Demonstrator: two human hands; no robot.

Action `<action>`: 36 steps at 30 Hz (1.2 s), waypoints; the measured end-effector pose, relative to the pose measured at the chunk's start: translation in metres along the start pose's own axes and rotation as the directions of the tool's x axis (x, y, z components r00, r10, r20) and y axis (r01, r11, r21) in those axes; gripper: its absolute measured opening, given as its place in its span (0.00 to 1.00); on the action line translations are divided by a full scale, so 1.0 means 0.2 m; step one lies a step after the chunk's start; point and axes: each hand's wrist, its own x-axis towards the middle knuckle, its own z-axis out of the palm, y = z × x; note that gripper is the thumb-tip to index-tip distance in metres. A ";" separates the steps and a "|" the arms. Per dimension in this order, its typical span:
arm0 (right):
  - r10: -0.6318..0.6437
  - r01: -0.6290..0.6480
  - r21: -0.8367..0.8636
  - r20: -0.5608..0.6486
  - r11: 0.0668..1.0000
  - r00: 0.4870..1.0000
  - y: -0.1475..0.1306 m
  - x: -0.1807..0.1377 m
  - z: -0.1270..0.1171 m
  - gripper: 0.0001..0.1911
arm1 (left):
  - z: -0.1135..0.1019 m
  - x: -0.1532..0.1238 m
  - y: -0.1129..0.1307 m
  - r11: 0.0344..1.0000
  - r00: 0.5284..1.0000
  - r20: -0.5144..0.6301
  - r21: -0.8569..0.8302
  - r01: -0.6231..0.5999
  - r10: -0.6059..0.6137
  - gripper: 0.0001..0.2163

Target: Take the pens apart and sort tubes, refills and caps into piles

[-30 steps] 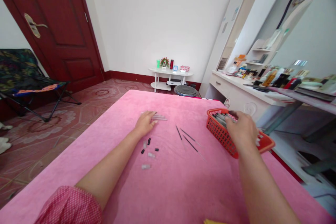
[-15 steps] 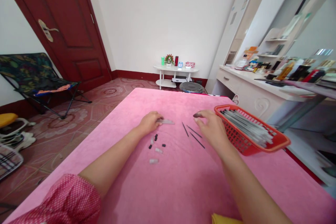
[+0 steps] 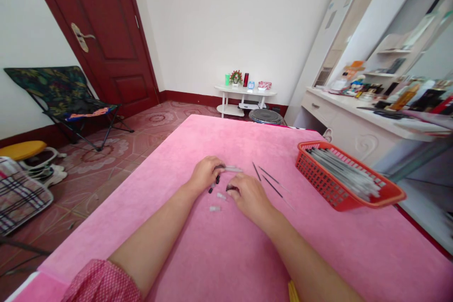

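Note:
My left hand (image 3: 206, 175) rests on the pink cloth (image 3: 230, 255), its fingers curled over the end of some clear pen barrels (image 3: 233, 169). My right hand (image 3: 248, 194) lies just right of it, knuckles up, fingertips pinched down among small black caps (image 3: 212, 188) and clear caps (image 3: 214, 208); what it grips is hidden. Three thin black refills (image 3: 271, 180) lie to the right of both hands. A red basket (image 3: 325, 188) full of grey pens sits farther right.
The pink table's far edge faces a small white side table (image 3: 244, 96) with a plant and cups. A folding chair (image 3: 67, 99) and a red door (image 3: 102, 33) stand at left. A white dresser (image 3: 354, 118) crowded with bottles runs along the right.
My right hand has left the red basket and swung left across the refills to the small caps beside my left hand. The left hand stayed on the clear barrels.

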 end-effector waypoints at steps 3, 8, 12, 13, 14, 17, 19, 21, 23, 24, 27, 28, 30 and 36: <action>-0.010 0.011 -0.012 0.007 1.000 1.000 -0.02 0.00 0.02 0.08 | -0.01 0.00 0.00 0.999 0.999 -0.003 0.016 -0.044 0.044 0.08; 0.014 -0.016 -0.051 -0.040 0.999 0.999 -0.03 0.00 0.05 0.12 | -0.01 0.02 0.01 0.991 0.996 0.030 0.104 -0.086 0.083 0.09; 0.059 -0.058 -0.073 0.005 0.996 0.998 -0.01 0.01 0.08 0.09 | -0.01 0.02 0.02 0.990 0.997 0.056 0.122 -0.067 0.061 0.09; 0.065 -0.064 -0.074 0.009 0.995 0.998 -0.01 0.01 0.09 0.09 | -0.01 0.02 0.02 0.991 0.997 0.056 0.117 -0.062 0.056 0.09; 0.068 -0.067 -0.071 0.010 0.995 0.998 0.00 0.01 0.09 0.09 | -0.01 0.02 0.02 0.992 0.997 0.055 0.111 -0.059 0.054 0.08; 0.073 -0.072 -0.063 0.016 0.995 0.997 0.00 0.01 0.09 0.09 | -0.01 0.02 0.03 0.993 0.997 0.055 0.105 -0.061 0.055 0.07; 0.078 -0.076 -0.056 0.025 0.996 0.997 -0.01 0.01 0.09 0.09 | -0.01 0.02 0.03 0.991 0.996 0.059 0.119 -0.069 0.062 0.07; 0.083 -0.082 -0.048 0.015 0.995 0.996 -0.01 0.00 0.07 0.08 | 0.00 0.02 0.03 0.986 0.995 0.075 0.142 -0.083 0.073 0.07; 0.126 -0.128 -0.069 -0.029 0.989 0.992 0.01 0.00 0.02 0.08 | 0.00 0.02 0.03 0.982 0.992 0.095 0.163 -0.092 0.077 0.07; 0.173 -0.179 -0.100 -0.063 0.979 0.983 0.03 0.00 0.00 0.08 | 0.00 0.02 0.02 0.981 0.992 0.103 0.170 -0.091 0.074 0.07; 0.362 -0.392 -0.222 -0.164 0.893 0.918 0.11 -0.01 -0.09 0.09 | 0.00 0.03 0.03 0.981 0.993 0.102 0.175 -0.078 0.061 0.06; 0.416 -0.451 -0.252 -0.182 0.856 0.891 0.14 -0.01 -0.11 0.10 | 0.00 0.03 0.03 0.982 0.994 0.096 0.171 -0.075 0.059 0.06; 0.492 -0.524 -0.287 -0.179 0.802 0.852 0.18 -0.02 -0.14 0.11 | -0.01 0.02 0.04 0.985 0.996 0.074 0.160 -0.067 0.056 0.05; 0.538 -0.536 -0.319 -0.092 0.781 0.838 0.22 -0.02 -0.14 0.09 | -0.04 0.00 0.04 0.996 0.996 -0.081 0.087 -0.023 0.030 0.11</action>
